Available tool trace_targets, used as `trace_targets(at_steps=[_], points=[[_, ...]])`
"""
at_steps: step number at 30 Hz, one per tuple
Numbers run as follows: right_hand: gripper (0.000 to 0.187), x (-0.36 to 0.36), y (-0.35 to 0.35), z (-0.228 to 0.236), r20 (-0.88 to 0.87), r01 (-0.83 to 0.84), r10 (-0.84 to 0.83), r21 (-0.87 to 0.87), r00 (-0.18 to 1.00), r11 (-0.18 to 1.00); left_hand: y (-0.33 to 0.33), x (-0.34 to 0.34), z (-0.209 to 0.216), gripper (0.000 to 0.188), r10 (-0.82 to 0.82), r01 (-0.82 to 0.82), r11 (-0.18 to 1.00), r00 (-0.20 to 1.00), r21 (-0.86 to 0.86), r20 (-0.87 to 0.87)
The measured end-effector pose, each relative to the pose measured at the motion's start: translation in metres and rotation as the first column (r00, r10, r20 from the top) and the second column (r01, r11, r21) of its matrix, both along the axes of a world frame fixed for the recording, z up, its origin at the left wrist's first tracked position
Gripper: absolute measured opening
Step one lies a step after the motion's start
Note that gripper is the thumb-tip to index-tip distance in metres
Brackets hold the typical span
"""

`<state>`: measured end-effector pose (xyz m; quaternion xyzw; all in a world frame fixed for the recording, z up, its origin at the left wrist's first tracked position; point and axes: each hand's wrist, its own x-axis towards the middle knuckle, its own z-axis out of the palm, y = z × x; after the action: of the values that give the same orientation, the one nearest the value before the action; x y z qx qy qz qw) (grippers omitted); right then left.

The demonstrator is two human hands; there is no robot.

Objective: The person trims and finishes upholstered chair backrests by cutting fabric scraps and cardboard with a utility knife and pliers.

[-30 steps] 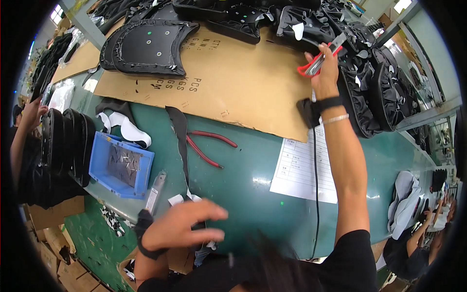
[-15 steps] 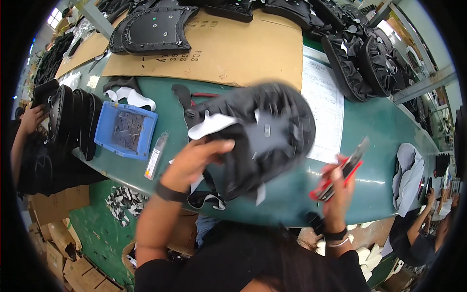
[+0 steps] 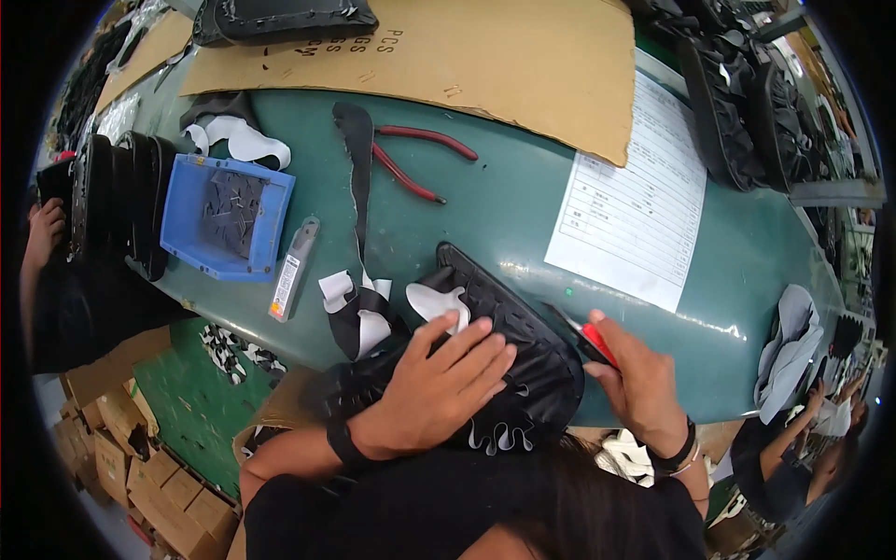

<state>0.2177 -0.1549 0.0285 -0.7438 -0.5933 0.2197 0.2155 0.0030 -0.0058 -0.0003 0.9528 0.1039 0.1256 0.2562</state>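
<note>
Left of the curved, gathered black-fabric panel (image 3: 532, 345), a blue plastic bin (image 3: 210, 268) sits on the glossy green tabletop (image 3: 467, 215). The left hand (image 3: 443, 383) spreads flat over the panel, fingers extended. Beyond the panel, smooth green surface runs to a lined white paper sheet (image 3: 625, 210). Just right of the panel, the right hand (image 3: 644, 378) grips a red-and-black cutter (image 3: 597, 343).

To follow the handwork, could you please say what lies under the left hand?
The left hand rests on a black fabric piece; a white flap shows beyond it. What the hand covers is hidden.
</note>
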Motion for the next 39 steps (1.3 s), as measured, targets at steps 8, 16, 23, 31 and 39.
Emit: trace_targets(at_steps=[8, 16, 23, 31, 39], points=[[0.063, 0.005, 0.057, 0.026, 0.108, -0.409, 0.462, -0.324, 0.880, 0.853, 0.008, -0.002, -0.010, 0.026, 0.036, -0.028, 0.995, 0.995, -0.093, 0.093], [0.064, 0.002, -0.048, 0.037, 0.052, -0.170, 0.220, -0.473, 0.974, 0.865, 0.050, 0.008, 0.017, 0.012, -0.343, 0.362, 0.702, 0.926, -0.614, 0.155], [0.065, 0.004, -0.033, 0.039, 0.012, -0.119, 0.137, -0.430, 0.990, 0.895, 0.006, 0.056, 0.019, 0.028, -0.108, 0.069, 0.980, 0.972, -0.185, -0.209], [0.071, -0.042, -0.098, 0.021, -0.185, 0.062, -0.141, -0.377, 0.973, 0.924, 0.046, 0.070, 0.030, 0.028, 0.211, 0.282, 0.251, 0.918, -0.926, 0.337], [0.058, -0.009, -0.016, 0.039, 0.095, 0.044, 0.006, -0.513, 0.995, 0.857, 0.032, 0.069, 0.014, 0.027, -0.148, 0.141, 0.975, 0.989, -0.169, -0.030]])
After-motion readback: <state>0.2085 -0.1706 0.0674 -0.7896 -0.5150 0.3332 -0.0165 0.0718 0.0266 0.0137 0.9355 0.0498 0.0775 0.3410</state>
